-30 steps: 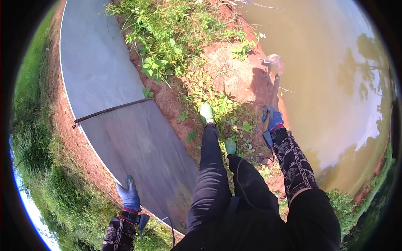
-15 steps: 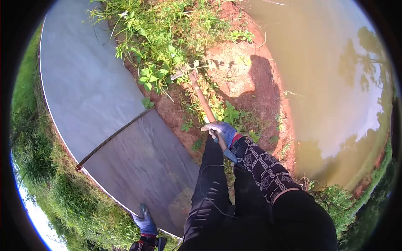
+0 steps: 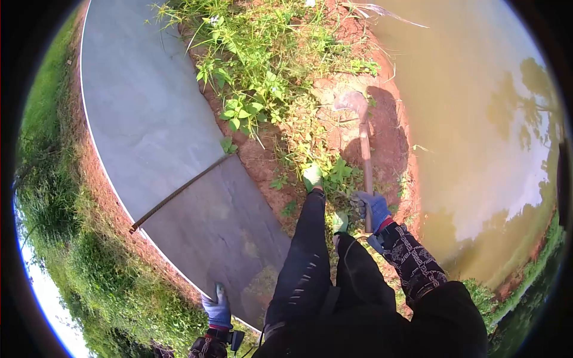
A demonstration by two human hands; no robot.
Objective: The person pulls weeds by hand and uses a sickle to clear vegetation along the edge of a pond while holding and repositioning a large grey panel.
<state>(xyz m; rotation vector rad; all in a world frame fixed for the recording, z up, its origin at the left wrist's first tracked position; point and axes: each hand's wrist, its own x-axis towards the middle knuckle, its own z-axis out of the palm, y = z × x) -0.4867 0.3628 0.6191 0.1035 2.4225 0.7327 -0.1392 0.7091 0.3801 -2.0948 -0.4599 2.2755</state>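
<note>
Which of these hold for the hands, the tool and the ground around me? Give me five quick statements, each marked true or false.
1. The right hand is gripping the handle of the tool. True.
2. The tool's blade is dipped in the water. False: it is on the side of the red soil, short of the water.
3. The rod runs across the grey sheet. True.
4. The left hand is on the tool's handle too. False: it is at the edge of the grey sheet.
5. Both hands are gloved. True.
</note>
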